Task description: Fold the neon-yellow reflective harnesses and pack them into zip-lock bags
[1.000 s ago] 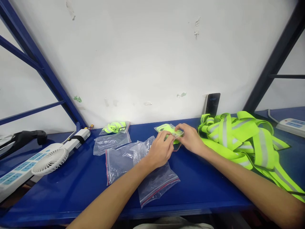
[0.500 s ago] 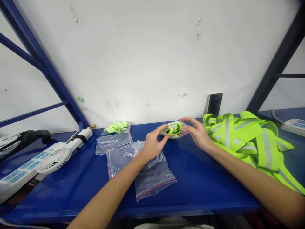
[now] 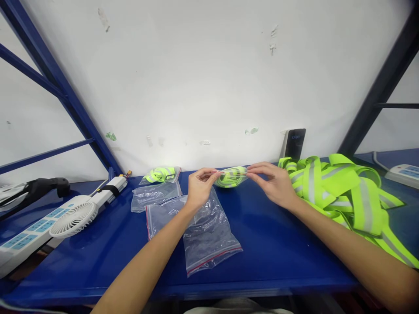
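Between my hands is a clear zip bag [image 3: 244, 171] with a rolled yellow-green reflective strap [image 3: 230, 179] inside. My left hand [image 3: 202, 186] pinches the left end of the bag's opening between thumb and fingers. The right end of that edge is pinched by my right hand [image 3: 273, 183]. The opening looks drawn flat, with its edge stretched between both hands. Below my left hand lie flat clear zip bags [image 3: 211, 235] with red seal lines. Another bagged reflective strap [image 3: 160, 175] rests at the back, left of my left hand.
A heap of loose reflective straps [image 3: 340, 187] covers the right side of the blue table [image 3: 271, 253]. A phone [image 3: 294, 143] leans against the wall. To the left are a white fan [image 3: 74, 219], a power strip [image 3: 39, 229] and a black-handled object [image 3: 42, 191].
The bag's mouth was held wide apart and is now pulled flat. My left hand has shifted slightly left, and both hands now pinch the edge's ends.
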Demonstrator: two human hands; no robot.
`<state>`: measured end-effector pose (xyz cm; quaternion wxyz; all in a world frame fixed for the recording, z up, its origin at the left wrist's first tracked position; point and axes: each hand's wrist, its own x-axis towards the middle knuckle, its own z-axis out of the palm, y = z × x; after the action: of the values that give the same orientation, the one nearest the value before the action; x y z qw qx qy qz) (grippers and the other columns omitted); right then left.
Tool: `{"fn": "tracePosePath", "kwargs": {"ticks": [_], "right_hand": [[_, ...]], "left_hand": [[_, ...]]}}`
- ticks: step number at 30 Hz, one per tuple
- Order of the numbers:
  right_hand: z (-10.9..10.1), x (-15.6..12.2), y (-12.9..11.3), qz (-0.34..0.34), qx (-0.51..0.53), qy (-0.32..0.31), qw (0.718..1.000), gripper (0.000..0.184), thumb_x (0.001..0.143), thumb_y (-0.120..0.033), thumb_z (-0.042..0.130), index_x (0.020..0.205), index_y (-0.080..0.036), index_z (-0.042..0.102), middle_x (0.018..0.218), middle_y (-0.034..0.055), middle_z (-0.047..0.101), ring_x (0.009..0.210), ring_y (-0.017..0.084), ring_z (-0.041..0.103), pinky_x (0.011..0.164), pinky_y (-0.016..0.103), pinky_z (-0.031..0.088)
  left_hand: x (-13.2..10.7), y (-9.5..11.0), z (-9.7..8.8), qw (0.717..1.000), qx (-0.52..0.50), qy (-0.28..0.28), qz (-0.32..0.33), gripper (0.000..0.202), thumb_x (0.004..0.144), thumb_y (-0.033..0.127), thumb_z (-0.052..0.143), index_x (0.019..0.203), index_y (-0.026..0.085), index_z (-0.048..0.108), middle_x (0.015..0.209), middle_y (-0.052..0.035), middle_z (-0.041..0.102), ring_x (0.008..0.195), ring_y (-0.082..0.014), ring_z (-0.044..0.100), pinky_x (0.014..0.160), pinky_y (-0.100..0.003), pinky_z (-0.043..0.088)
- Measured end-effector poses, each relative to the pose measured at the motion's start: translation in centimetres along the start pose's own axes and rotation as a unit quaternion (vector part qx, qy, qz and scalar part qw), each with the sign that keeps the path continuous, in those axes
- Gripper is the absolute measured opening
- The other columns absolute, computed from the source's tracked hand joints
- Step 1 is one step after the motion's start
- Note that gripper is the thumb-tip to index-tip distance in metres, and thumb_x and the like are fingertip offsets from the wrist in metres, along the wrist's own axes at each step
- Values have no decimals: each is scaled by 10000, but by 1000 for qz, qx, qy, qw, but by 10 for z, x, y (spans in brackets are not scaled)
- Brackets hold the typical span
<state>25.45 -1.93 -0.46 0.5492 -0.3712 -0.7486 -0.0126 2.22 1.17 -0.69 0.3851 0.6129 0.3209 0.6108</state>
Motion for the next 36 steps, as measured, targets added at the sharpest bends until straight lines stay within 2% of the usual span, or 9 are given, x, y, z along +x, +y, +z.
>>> {"fn": "tracePosePath", "kwargs": {"ticks": [5,10,13,16,18,21,27,36], "right_hand": [[-6,4,-1,-43,-86,6,995,137,949,-271,561,912,-221,683,869,60,732,797,211,681,741,358,539],[-5,2,5,-67,-158,21,985,125,952,-256,551,951,-223,671,871,58,732,792,224,670,761,371,510],[-2,0,-2,-72,-153,22,985,167,943,-245,549,1070,-228,657,993,79,722,925,251,658,853,403,492],[4,-2,-17,-88,-146,-32,985,270,917,-281,589,1181,-234,627,1202,109,658,1110,288,599,939,452,441],[8,-3,-24,-105,-137,-69,983,203,914,-303,607,1105,-253,655,1173,87,672,1097,277,604,921,444,427],[12,-3,-27,-111,-117,-97,982,106,947,-287,574,967,-253,672,992,43,722,966,232,645,861,412,423],[9,-4,-21,-75,-89,-82,990,161,965,-295,543,989,-254,697,976,49,736,928,228,666,838,403,447],[12,-6,-24,-64,-67,-60,994,101,944,-275,590,970,-250,685,959,42,740,926,221,669,832,392,462]], "left_hand": [[0,-1,-1,1000,20,-22,5,259,724,380,792,788,140,720,818,-74,758,790,-187,705,759,-298,554],[-8,4,2,995,89,-38,35,250,799,392,725,825,144,720,838,-64,739,790,-176,667,739,-279,520],[-12,8,6,990,125,-34,57,216,830,360,695,823,144,706,846,-56,728,779,-162,646,741,-271,505],[-18,7,11,986,143,-47,75,187,838,337,690,833,151,704,856,-54,728,786,-159,641,752,-275,505],[-22,5,15,985,141,-55,84,192,834,347,699,836,155,707,850,-52,729,781,-159,643,753,-281,513],[-28,2,19,987,123,-52,87,216,835,374,701,856,160,721,865,-61,736,798,-168,657,776,-297,534],[-29,2,18,989,101,-74,77,227,893,358,631,971,174,739,988,-78,757,923,-199,700,880,-338,557],[-30,0,17,983,140,-68,98,218,913,339,608,960,164,729,963,-79,754,888,-195,695,848,-337,561]]}}
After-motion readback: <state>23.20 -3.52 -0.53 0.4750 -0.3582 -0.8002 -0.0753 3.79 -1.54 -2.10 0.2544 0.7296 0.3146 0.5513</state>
